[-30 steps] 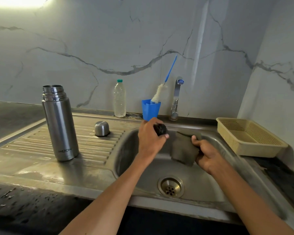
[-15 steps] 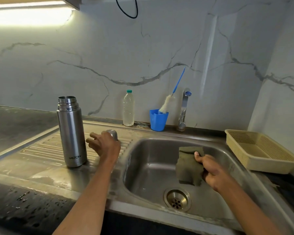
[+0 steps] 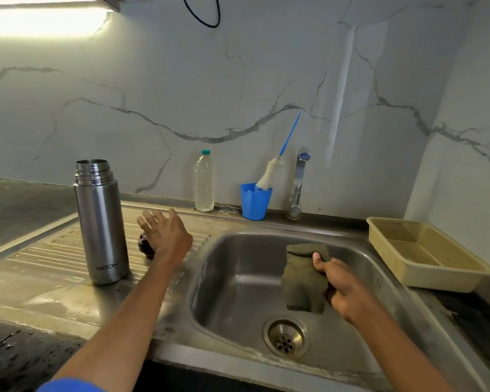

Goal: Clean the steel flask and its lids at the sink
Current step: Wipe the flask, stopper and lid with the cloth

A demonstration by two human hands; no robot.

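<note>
steel flask (image 3: 101,222) upright, black lid (image 3: 146,245) beside — left hand (image 3: 167,236) over it

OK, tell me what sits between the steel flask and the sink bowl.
In the head view, the left hand hovers open over the ribbed drainboard, with a small dark lid beneath it, right of the flask and left of the bowl.

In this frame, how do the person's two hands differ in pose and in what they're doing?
The left hand is spread open over the draining board, above the black lid, gripping nothing; the right hand grips the green cloth. The left hand is beside the steel flask; the right hand is over the sink basin. Both are bare.
</note>
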